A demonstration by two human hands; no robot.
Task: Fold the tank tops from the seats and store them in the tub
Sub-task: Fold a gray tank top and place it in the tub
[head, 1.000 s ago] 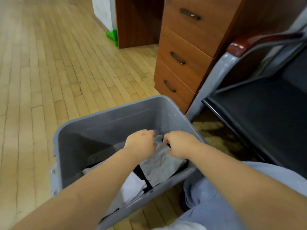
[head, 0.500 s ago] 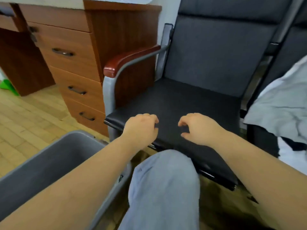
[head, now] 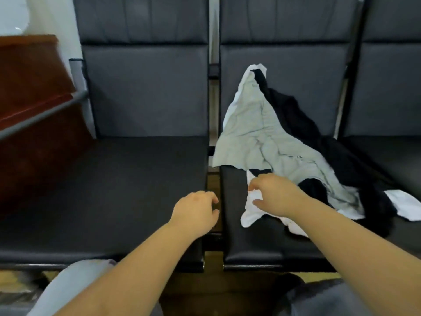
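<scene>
Right hand [head: 274, 197] over crumpled white cotton tank top [head: 251, 215], fingers curled, apparently not yet gripping. Left hand [head: 196, 210] loosely curled, empty. Risk: overlapping grey tank top [head: 262, 137] drags along.

wood cabinet [head: 34, 87], grey trousers [head: 68, 286]

A row of dark padded seats [head: 145, 92] with tall stitched backrests fills the view from 9 to 3 o'clock, their cushions split by narrow gaps. At 9 o'clock stands a reddish-brown wooden cabinet [head: 34, 71], crossed by a grey metal armrest bar [head: 43, 115]. A pale wall [head: 13, 14] shows at 11 o'clock.
</scene>
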